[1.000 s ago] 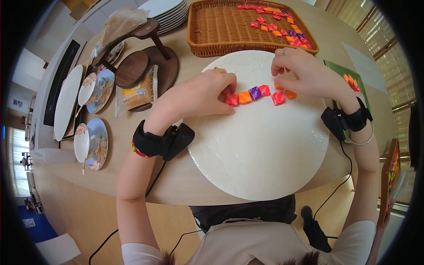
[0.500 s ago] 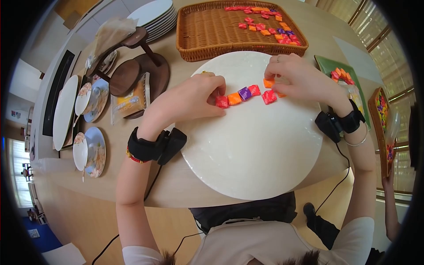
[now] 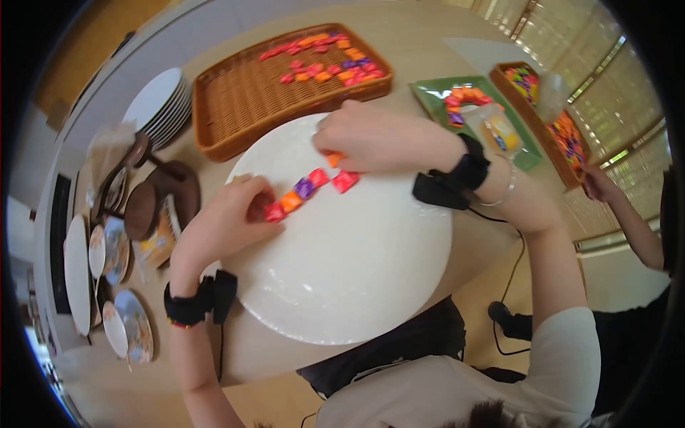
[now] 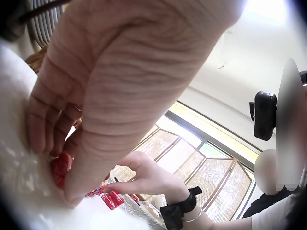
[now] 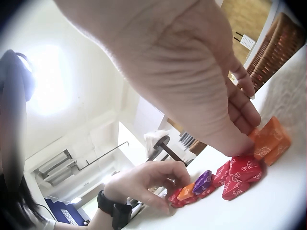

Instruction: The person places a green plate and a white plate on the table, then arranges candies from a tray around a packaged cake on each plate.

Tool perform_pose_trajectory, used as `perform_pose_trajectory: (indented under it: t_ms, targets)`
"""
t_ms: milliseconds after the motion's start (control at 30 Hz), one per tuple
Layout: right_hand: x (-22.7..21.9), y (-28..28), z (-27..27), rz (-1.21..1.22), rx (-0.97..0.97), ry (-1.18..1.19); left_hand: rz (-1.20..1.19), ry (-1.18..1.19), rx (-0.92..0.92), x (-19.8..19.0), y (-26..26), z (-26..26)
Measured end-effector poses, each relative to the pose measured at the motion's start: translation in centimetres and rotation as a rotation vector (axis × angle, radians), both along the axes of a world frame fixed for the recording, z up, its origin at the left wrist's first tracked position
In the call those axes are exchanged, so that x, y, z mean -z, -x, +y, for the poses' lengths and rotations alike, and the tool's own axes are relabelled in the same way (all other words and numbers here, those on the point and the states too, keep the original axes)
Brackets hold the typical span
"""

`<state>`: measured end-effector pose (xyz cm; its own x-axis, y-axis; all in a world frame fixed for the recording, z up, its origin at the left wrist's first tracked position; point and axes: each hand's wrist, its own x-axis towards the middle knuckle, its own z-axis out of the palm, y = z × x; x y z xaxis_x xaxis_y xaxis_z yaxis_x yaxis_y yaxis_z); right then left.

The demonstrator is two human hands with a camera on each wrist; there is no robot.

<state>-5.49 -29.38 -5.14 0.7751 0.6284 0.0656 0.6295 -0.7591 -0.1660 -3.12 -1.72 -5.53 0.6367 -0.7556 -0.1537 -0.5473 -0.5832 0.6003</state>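
Observation:
Small wrapped candies form a slanting row on a large white round plate (image 3: 342,285). At the row's left end my left hand (image 3: 225,221) pinches a red candy (image 4: 61,168) between thumb and fingers. Up the row from it come an orange candy (image 3: 290,201), a purple candy (image 3: 305,188) and a red candy (image 3: 318,177). My right hand (image 3: 389,135) is at the row's upper right end, its thumb and fingertips around an orange candy (image 5: 273,139). Another red candy (image 3: 345,181) lies just below that hand, close to its thumb in the right wrist view.
Behind the plate stands a wicker tray (image 3: 228,114) with more candies. To the right are a green plate (image 3: 428,93) with a candy arc and a long basket (image 3: 531,110) near another person's hand (image 3: 601,184). A dark wooden stand (image 3: 178,189), stacked plates (image 3: 160,100) and cups are at left.
The head view has swung to the right, showing more of the right-hand basket and the other person. Both hands stay at the same ends of the candy row.

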Motion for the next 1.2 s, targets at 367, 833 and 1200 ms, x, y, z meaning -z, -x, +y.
perform_pose_trajectory:
  t_ms: [367,833,1200]
  targets:
    - [0.2,-0.3,1.1,-0.034,0.001,0.020,0.001,-0.032,-0.057,-0.9,1.0,-0.6]
    - [-1.6,0.7,1.4,0.205,0.083,-0.314,-0.050,0.036,0.032,0.3,0.0,0.6]
    - [-0.6,0.5,2.7,0.222,0.006,-0.151,-0.050,0.038,0.041,0.3,0.0,0.5]
